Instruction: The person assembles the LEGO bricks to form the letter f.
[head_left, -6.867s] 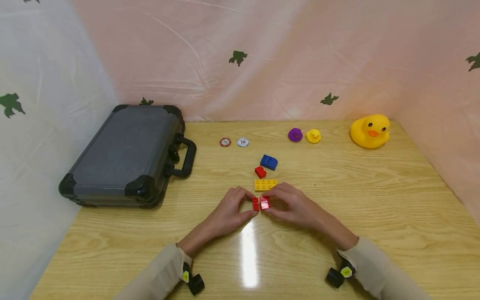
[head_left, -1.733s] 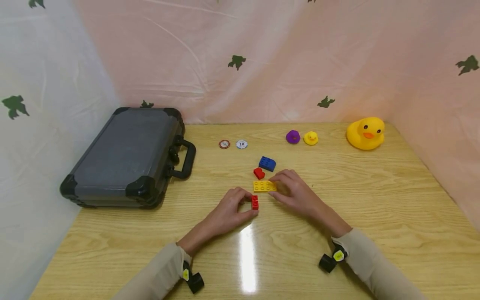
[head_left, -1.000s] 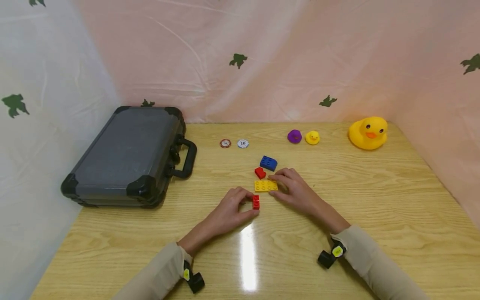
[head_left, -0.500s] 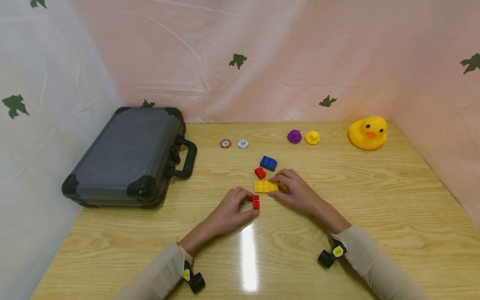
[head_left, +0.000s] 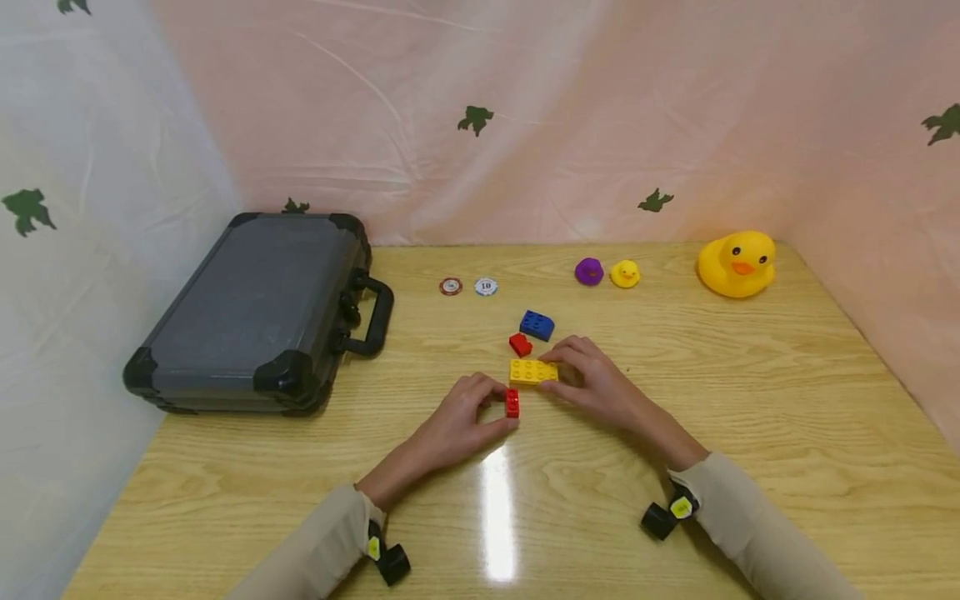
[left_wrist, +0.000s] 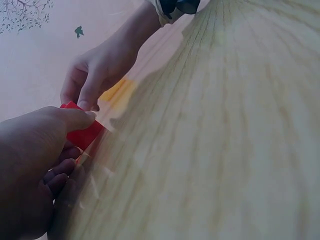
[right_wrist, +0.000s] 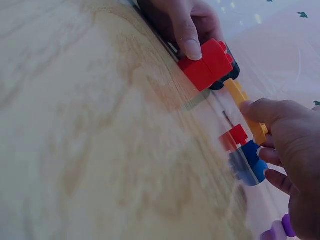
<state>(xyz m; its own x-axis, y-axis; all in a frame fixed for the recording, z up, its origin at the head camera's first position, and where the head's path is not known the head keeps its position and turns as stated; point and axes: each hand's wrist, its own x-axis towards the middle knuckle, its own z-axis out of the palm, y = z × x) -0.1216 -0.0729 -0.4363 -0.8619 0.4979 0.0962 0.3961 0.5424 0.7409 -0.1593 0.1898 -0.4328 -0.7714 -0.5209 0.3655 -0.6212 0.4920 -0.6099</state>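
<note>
My left hand (head_left: pixel 457 427) pinches a red toy building brick (head_left: pixel 512 404) between thumb and fingers, its studs facing up. A seam across this red block (right_wrist: pixel 205 66) in the right wrist view suggests two stacked bricks. Just beyond and to the right, my right hand (head_left: pixel 596 387) pinches the right end of a long yellow brick (head_left: pixel 527 372); whether it is clear of the table I cannot tell. Behind the yellow brick lie a small red brick (head_left: pixel 520 344) and a blue brick with one rounded end (head_left: pixel 537 325). The left wrist view shows the yellow brick (left_wrist: pixel 119 94) blurred.
A grey hard case (head_left: pixel 247 308) with black corners stands at the left on the wooden table (head_left: pixel 750 400). Toward the back lie a red chip (head_left: pixel 451 286), a white chip (head_left: pixel 486 286), a purple duck (head_left: pixel 588 271), a small yellow duck (head_left: pixel 625 273) and a large yellow duck (head_left: pixel 738 264).
The red piece my right hand held earlier has left it; that hand has moved to the yellow brick and gripped it. Lately the yellow brick has shifted very slightly. My left hand has stayed put.
</note>
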